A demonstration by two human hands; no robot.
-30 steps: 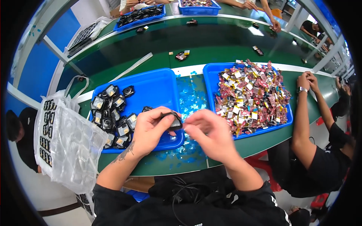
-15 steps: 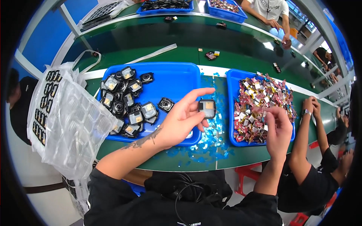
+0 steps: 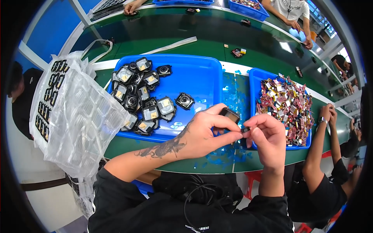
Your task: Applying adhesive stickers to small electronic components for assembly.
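Head: right hand (image 3: 269,139) rejoins left hand (image 3: 205,136).

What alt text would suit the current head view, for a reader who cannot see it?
A person's left hand holds a small black case, with the right hand close beside it, above a green table. A blue tray on the left holds black watch-like cases; another blue tray on the right is heaped with small pink, white and yellow parts.

left tray (image 3: 202,77) free upper right, cases (image 3: 143,93) leftward
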